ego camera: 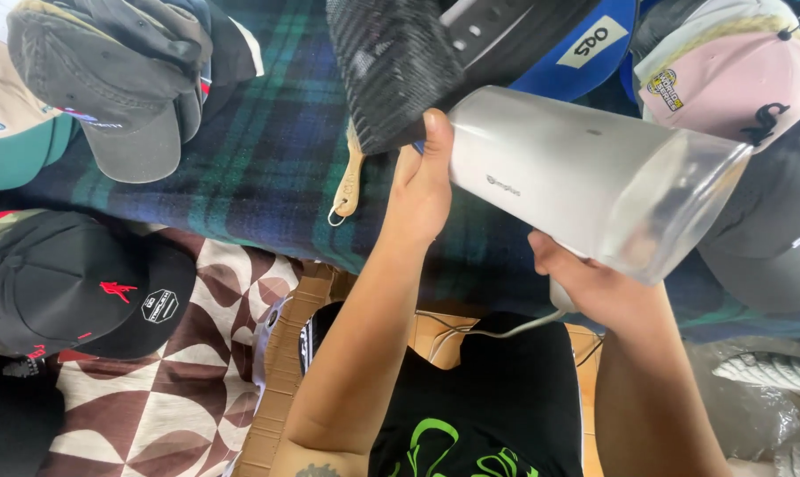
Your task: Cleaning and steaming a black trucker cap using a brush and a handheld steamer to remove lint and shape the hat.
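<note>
Plaid cloth (267, 150) in dark green and blue covers the bench across the upper half of the view, with caps lying about its edges. Lower left, a rug (188, 389) of brown and cream triangles lies on the floor, and a cardboard box edge (280, 371) runs beside it. Largest of the held things is a white garment steamer (576, 172) with a clear, misted tank end pointing to the right; it lies tilted over the cloth at centre right, its grey cord (488, 329) trailing down toward the person's black shirt. The right hand (594, 283) holds the steamer from below, fingers closed round its handle, though the grip itself is mostly hidden. Next in size, a black mesh-backed cap (391, 71) hangs just above the steamer's nozzle end, near top centre; the left hand (422, 185) pinches its lower edge, fingers shut on the mesh with the thumb up. A dark grey cap (126, 97) sits top left, a black cap with a red mark (73, 291) at mid left, and a pink cap (735, 79) top right. Smallest, a wooden handle with a metal ring (347, 181) lies on the cloth just left of the left hand.
</note>
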